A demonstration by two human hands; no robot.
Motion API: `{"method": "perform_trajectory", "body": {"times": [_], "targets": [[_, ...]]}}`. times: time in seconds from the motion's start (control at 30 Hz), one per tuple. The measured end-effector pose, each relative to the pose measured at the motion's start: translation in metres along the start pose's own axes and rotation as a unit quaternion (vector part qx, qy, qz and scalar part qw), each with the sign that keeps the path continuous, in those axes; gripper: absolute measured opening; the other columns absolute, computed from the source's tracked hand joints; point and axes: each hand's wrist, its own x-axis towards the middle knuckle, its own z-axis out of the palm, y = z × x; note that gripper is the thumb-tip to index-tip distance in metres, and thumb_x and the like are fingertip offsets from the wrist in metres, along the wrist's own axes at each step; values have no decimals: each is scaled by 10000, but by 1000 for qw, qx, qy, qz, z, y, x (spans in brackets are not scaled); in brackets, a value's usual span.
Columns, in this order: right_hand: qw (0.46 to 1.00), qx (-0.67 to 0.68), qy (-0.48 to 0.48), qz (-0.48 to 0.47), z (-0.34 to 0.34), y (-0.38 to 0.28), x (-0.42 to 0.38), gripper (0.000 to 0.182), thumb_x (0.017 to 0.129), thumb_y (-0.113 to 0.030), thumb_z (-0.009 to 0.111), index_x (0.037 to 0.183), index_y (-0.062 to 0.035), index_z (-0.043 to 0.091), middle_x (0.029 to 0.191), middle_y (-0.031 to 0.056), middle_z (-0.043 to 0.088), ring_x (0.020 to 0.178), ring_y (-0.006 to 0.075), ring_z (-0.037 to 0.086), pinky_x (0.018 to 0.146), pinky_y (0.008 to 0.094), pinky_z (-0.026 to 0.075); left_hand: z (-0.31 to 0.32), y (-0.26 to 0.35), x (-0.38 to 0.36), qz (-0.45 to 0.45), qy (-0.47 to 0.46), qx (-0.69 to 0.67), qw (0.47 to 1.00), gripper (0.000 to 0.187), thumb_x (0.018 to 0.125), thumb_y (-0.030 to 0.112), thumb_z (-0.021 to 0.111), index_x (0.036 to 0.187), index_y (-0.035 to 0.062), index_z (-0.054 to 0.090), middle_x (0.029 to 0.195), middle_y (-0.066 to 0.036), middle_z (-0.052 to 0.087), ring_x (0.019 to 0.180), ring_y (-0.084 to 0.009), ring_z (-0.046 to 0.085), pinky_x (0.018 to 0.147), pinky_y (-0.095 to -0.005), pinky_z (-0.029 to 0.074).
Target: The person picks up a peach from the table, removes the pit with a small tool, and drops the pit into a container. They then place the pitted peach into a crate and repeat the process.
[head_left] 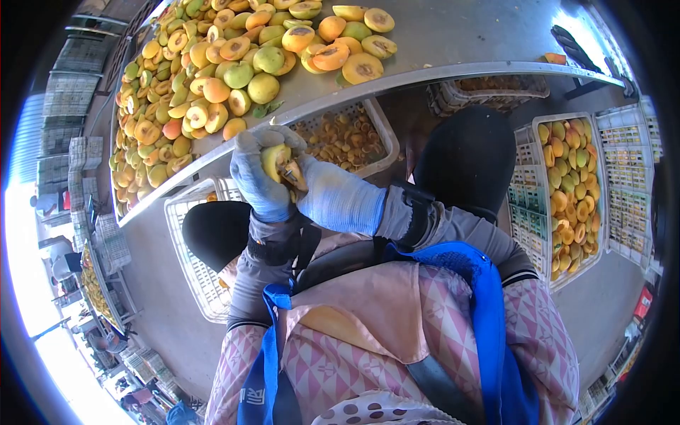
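Note:
My gloved left hand (258, 173) is closed around a yellow-green fruit (275, 161) that looks like an apricot, its cut side facing right. Against it, my right hand (336, 198), in a blue-and-white glove, is closed too. A small metal tool (290, 171) shows between the right thumb and the fruit; its handle is hidden in the fist, and orange flesh is visible beside it. Both hands are over my lap, just off the near edge of a metal table (453, 42). On that table lies a large heap of halved apricots (205, 78), several with brown hollows facing up.
Under the table edge a white crate (386, 134) holds small brown-orange pieces. A crate of whole and halved fruit (570, 191) stands at the right, beside stacked crates (630, 184). Another white crate (205, 283) is by my left knee. People and crate stacks fill the far left.

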Motion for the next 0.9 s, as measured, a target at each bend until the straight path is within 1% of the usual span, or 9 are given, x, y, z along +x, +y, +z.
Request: {"method": "perform_trajectory", "body": {"times": [0.1,0.23,0.33,0.43,0.53,0.63,0.73,0.8,0.9], "targets": [[989,-70,66,-115,22,17,2,317,821,-114,588,1081,50,511,784,239,625,719,394,636,636,459,516,2,0,0,51,-12,45,998,475,1012,388,377,821,-1,570,729,-178,620,640,-245,580,629,-355,491],[993,4,30,114,-7,-17,-5,298,828,-122,581,1056,58,515,756,240,636,701,395,647,601,467,514,6,5,-1,-55,31,-20,998,463,1012,381,383,817,1,564,727,-177,619,635,-239,575,629,-358,492],[982,-46,-62,175,-20,-23,-4,237,858,-128,552,1054,5,535,855,211,667,817,387,661,725,459,515,10,3,-1,-131,78,-56,987,464,1014,377,378,803,5,560,719,-171,616,626,-231,569,622,-351,488],[988,-17,6,153,-10,-19,-7,282,826,-127,593,1038,44,520,781,228,635,722,399,635,609,470,503,15,7,-4,-91,45,9,995,483,1014,378,376,764,9,562,691,-151,612,593,-212,560,598,-328,478],[988,47,97,-109,14,10,-3,275,812,-112,608,1044,13,530,878,223,623,788,399,616,668,468,494,-9,0,2,38,-80,171,981,531,1001,408,394,743,-1,615,668,-107,621,558,-183,564,574,-288,470],[979,173,58,-91,18,20,-2,327,785,-109,646,1075,-5,536,951,220,598,840,412,594,716,456,488,-7,6,5,93,-72,205,972,491,991,401,452,777,-6,625,707,-105,631,626,-175,581,612,-292,477],[998,-36,5,-43,-9,-5,-1,419,777,-142,679,1133,6,513,924,211,620,874,404,616,705,457,502,5,19,6,11,-17,119,993,459,983,392,499,792,-6,625,723,-102,632,649,-163,587,617,-287,480],[984,-79,-67,142,-21,-31,6,376,805,-129,638,1127,14,507,909,244,602,841,397,612,673,487,504,6,21,6,-103,31,38,993,451,979,388,511,769,2,612,701,-97,623,599,-150,574,574,-270,475],[971,-93,-70,207,-10,-17,-4,330,822,-140,616,1103,2,515,877,240,594,765,398,596,642,489,501,1,7,5,-128,68,-17,989,445,976,388,516,770,8,616,677,-86,616,557,-147,564,546,-259,469]]}}
